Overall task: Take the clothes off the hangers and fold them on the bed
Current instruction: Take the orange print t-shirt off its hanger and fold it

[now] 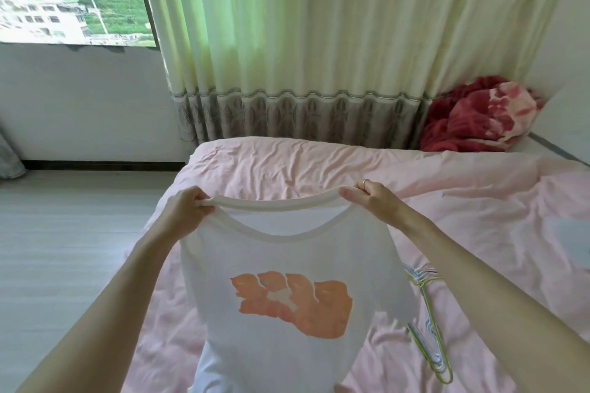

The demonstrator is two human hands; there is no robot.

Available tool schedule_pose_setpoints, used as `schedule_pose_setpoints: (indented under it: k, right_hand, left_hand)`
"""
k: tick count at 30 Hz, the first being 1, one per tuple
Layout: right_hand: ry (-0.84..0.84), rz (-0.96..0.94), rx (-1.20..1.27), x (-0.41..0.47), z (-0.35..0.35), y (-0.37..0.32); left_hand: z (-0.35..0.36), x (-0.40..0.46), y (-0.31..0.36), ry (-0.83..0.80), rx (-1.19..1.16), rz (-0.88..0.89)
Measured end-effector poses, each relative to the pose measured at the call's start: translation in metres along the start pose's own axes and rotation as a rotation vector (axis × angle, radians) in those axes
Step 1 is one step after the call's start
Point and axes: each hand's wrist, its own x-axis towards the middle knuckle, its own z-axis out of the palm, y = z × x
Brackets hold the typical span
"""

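**Shirt's off the hanger, time to lay it flat**

The white t-shirt (281, 297) with the orange print hangs in the air over the near end of the bed (319, 166), held up by its neckline. The left hand (188, 210) pinches the collar at one shoulder, fingers curled round the fabric, and the right hand (372, 198) pinches the other side the same way, ring showing. No hanger seems to be in it, so this looks like the spread-out step before folding.

To do it well, the person probably wants to keep both pinches level and the collar taut, then lower the hem onto the bed first so the body lands smooth, not bunched.

What might get in the way: a bunch of wire hangers (427, 322) lies on the bed just right of the shirt, close enough to end up under a sleeve. The sheet is pretty wrinkled too. A red blanket (479, 115) sits at the far right corner of the bed, well clear, with the curtain (287, 57) beyond the far edge.
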Motion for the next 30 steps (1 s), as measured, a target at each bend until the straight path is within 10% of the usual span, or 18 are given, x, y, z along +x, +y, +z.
schedule_pose_setpoints:
  k: [7, 14, 24, 30]
  right_hand:
    - [-0.257, 0.117, 0.149, -0.005, -0.014, 0.016]
    - [0.171, 0.083, -0.312, -0.002, -0.007, -0.001]
    - [0.571, -0.098, -0.136, 0.014, -0.028, -0.034]
    - [0.528, -0.195, -0.807, 0.009, -0.056, -0.039]
  left_hand:
    - [0.001, 0.001, -0.005, 0.033, -0.014, -0.009]
    - [0.004, -0.001, -0.005, 0.110, -0.006, -0.014]
    - [-0.021, 0.009, 0.036, 0.234, -0.007, 0.196]
    - [-0.044, 0.001, 0.035, 0.146, 0.265, 0.302]
